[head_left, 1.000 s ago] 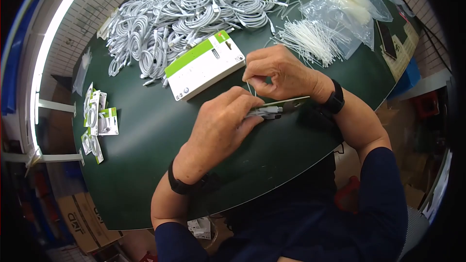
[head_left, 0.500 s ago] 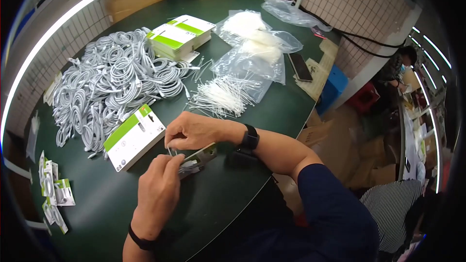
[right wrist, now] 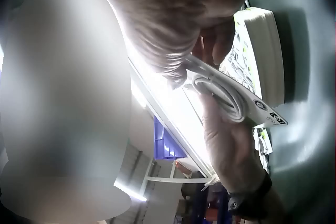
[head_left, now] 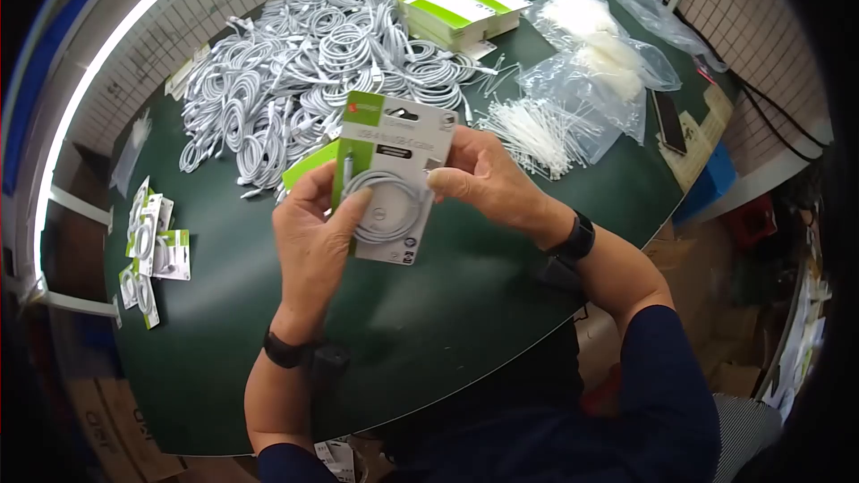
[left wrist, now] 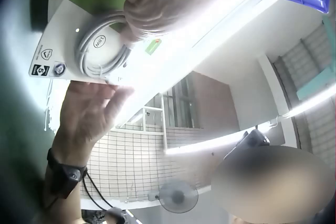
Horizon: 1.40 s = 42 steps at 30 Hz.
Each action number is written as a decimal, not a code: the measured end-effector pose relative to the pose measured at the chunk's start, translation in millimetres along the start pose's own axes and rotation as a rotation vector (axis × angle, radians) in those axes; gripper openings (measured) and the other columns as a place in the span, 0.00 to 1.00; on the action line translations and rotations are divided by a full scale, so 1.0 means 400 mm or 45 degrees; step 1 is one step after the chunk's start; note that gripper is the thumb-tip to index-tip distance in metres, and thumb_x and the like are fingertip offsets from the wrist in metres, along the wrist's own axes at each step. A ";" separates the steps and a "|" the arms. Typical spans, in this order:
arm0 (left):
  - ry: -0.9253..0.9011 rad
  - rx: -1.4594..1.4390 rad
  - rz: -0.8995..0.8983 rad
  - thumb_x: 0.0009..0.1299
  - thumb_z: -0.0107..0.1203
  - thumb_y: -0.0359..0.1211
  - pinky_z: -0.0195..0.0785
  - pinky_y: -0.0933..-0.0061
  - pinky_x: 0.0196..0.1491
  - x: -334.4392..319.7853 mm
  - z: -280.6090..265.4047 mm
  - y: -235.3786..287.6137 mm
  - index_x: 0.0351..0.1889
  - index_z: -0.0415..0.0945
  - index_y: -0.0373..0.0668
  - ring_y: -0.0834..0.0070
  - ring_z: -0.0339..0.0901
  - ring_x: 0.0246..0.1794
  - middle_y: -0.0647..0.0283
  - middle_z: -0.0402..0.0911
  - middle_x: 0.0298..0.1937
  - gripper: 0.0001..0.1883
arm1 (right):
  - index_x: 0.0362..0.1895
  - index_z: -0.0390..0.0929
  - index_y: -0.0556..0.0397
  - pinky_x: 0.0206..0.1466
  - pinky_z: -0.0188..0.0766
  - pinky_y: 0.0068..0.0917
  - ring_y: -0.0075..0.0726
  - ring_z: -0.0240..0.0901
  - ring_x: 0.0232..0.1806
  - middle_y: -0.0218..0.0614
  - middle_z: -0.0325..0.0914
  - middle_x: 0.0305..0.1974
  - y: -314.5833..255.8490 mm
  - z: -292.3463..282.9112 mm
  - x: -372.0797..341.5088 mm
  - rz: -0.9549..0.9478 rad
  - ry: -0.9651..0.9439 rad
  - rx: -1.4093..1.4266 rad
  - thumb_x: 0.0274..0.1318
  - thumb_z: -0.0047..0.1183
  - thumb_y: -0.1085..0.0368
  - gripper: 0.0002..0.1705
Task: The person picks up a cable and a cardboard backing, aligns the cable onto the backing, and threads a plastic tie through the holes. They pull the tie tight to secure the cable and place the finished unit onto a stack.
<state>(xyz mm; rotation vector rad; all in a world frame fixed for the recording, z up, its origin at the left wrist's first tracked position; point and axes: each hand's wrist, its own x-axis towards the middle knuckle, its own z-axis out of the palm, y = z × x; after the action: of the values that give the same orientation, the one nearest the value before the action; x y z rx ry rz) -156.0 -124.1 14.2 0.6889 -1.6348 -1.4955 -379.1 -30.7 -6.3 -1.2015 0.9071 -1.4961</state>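
Observation:
A white-and-green retail card (head_left: 398, 136) is held up, its printed front facing the head camera. A coiled light grey USB cable (head_left: 414, 215) lies against that front. My left hand (head_left: 309, 237) grips the card's left side, thumb over the coil and fingers behind. At the card's right edge, my right hand (head_left: 501, 183) pinches with thumb and fingers. In the left wrist view the coil (left wrist: 83, 56) loops around a printed mark on the card. The right wrist view shows the card (right wrist: 262, 112) nearly from the side.
Behind the hands spreads a big heap of coiled grey cables (head_left: 259, 89). Stacked cards (head_left: 456, 13) stand at its right; another stack (head_left: 309, 165) is partly hidden behind the held card. White cable ties (head_left: 537, 139), plastic bags (head_left: 608, 67) and a phone (head_left: 668, 123) lie rightward. Several carded cables (head_left: 152, 250) lie left.
The card has turned from edge-on to face-on and come up between the hands. My right hand has shifted from a thin strip above the card to its right edge. The head view has swung too.

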 end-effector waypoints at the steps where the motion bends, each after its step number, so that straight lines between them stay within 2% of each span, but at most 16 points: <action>1: -0.038 -0.065 -0.035 0.73 0.64 0.21 0.77 0.75 0.58 -0.002 0.006 -0.003 0.63 0.76 0.27 0.77 0.84 0.52 0.56 0.87 0.55 0.21 | 0.64 0.75 0.61 0.53 0.80 0.28 0.27 0.82 0.51 0.39 0.85 0.55 -0.003 0.009 -0.007 -0.002 0.024 -0.139 0.71 0.63 0.54 0.28; 2: -0.083 -0.137 -0.069 0.73 0.64 0.21 0.78 0.74 0.57 -0.003 0.013 -0.007 0.63 0.76 0.27 0.77 0.84 0.51 0.56 0.87 0.55 0.21 | 0.64 0.75 0.61 0.53 0.80 0.28 0.27 0.82 0.51 0.39 0.85 0.55 -0.007 0.006 -0.009 -0.002 0.018 -0.123 0.71 0.63 0.54 0.28; 5: -0.147 -0.268 -0.140 0.73 0.65 0.22 0.79 0.74 0.57 -0.005 0.010 -0.015 0.63 0.77 0.28 0.76 0.85 0.51 0.55 0.87 0.54 0.21 | 0.63 0.77 0.61 0.56 0.82 0.30 0.28 0.83 0.53 0.40 0.86 0.55 -0.026 -0.020 -0.006 0.206 0.008 -0.112 0.65 0.69 0.59 0.29; 11: -0.192 -0.495 -0.307 0.72 0.66 0.23 0.80 0.74 0.56 0.004 0.000 -0.022 0.62 0.77 0.28 0.76 0.86 0.48 0.56 0.88 0.52 0.21 | 0.61 0.78 0.61 0.53 0.82 0.27 0.26 0.84 0.50 0.38 0.87 0.52 -0.017 -0.018 -0.007 0.199 0.019 -0.117 0.65 0.69 0.60 0.26; 16: -0.117 -0.412 -0.287 0.73 0.66 0.23 0.79 0.75 0.54 -0.009 0.024 -0.053 0.62 0.79 0.31 0.77 0.84 0.46 0.59 0.87 0.50 0.20 | 0.61 0.79 0.60 0.53 0.82 0.27 0.26 0.83 0.50 0.37 0.87 0.52 -0.010 0.010 -0.005 0.157 0.068 -0.212 0.63 0.69 0.64 0.25; 19: 0.039 -0.134 0.130 0.72 0.67 0.22 0.78 0.73 0.51 -0.017 0.065 -0.035 0.64 0.80 0.36 0.76 0.83 0.46 0.61 0.84 0.48 0.22 | 0.61 0.78 0.60 0.53 0.82 0.27 0.26 0.83 0.50 0.37 0.87 0.52 -0.013 0.019 -0.009 0.180 0.082 -0.244 0.62 0.70 0.65 0.26; 20: 0.048 -0.143 0.127 0.72 0.67 0.22 0.78 0.73 0.51 -0.015 0.063 -0.041 0.64 0.80 0.36 0.76 0.83 0.46 0.61 0.84 0.48 0.22 | 0.62 0.78 0.59 0.53 0.82 0.27 0.26 0.83 0.50 0.37 0.87 0.52 -0.015 0.023 -0.011 0.204 0.096 -0.243 0.62 0.70 0.65 0.26; 23: 0.008 0.436 0.585 0.69 0.68 0.21 0.77 0.71 0.49 -0.005 0.050 -0.060 0.66 0.80 0.42 0.73 0.82 0.47 0.60 0.82 0.48 0.26 | 0.62 0.78 0.58 0.53 0.82 0.27 0.26 0.83 0.50 0.36 0.86 0.53 -0.001 0.027 -0.013 0.207 0.101 -0.231 0.61 0.70 0.66 0.27; 24: 0.020 0.428 0.580 0.69 0.68 0.21 0.77 0.71 0.49 -0.009 0.050 -0.065 0.66 0.80 0.42 0.73 0.82 0.47 0.60 0.82 0.48 0.26 | 0.63 0.77 0.58 0.53 0.82 0.26 0.26 0.83 0.50 0.36 0.86 0.53 0.009 0.026 -0.013 0.181 0.097 -0.213 0.62 0.70 0.66 0.27; 27: 0.119 0.499 0.757 0.67 0.68 0.21 0.76 0.70 0.47 -0.012 0.056 -0.060 0.68 0.80 0.46 0.69 0.81 0.45 0.59 0.81 0.47 0.30 | 0.63 0.77 0.57 0.51 0.81 0.25 0.25 0.82 0.50 0.35 0.85 0.54 0.004 0.032 -0.011 0.164 0.086 -0.204 0.62 0.70 0.66 0.27; 32: -0.001 0.662 0.695 0.69 0.66 0.21 0.74 0.70 0.51 -0.013 0.036 -0.060 0.64 0.81 0.42 0.69 0.80 0.49 0.59 0.81 0.51 0.24 | 0.63 0.77 0.57 0.50 0.81 0.22 0.23 0.82 0.49 0.34 0.85 0.53 -0.007 0.041 -0.014 0.173 0.090 -0.212 0.62 0.70 0.65 0.27; 35: 0.001 0.578 0.593 0.71 0.66 0.22 0.73 0.71 0.49 -0.014 0.035 -0.069 0.55 0.84 0.40 0.69 0.79 0.46 0.59 0.79 0.49 0.15 | 0.62 0.77 0.57 0.49 0.80 0.21 0.23 0.81 0.49 0.33 0.85 0.52 -0.013 0.042 -0.016 0.200 0.071 -0.250 0.62 0.71 0.64 0.27; 39: 0.040 0.564 0.633 0.69 0.66 0.23 0.74 0.67 0.44 -0.010 0.043 -0.076 0.49 0.84 0.41 0.66 0.79 0.42 0.59 0.78 0.43 0.11 | 0.62 0.77 0.57 0.47 0.79 0.19 0.22 0.81 0.48 0.32 0.85 0.51 -0.017 0.044 -0.017 0.265 0.046 -0.322 0.63 0.71 0.62 0.27; 42: 0.017 0.521 0.610 0.70 0.65 0.23 0.73 0.66 0.44 -0.012 0.045 -0.079 0.48 0.84 0.41 0.65 0.79 0.42 0.59 0.77 0.43 0.10 | 0.61 0.78 0.57 0.46 0.78 0.18 0.21 0.81 0.47 0.32 0.85 0.50 -0.010 0.045 -0.022 0.288 0.051 -0.329 0.63 0.71 0.61 0.27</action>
<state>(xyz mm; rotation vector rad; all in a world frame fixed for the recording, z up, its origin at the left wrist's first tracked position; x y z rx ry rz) -172.3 -115.3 -17.5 0.4679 -1.9489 -0.8242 -362.1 -20.7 -0.2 -1.2091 1.2500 -1.2526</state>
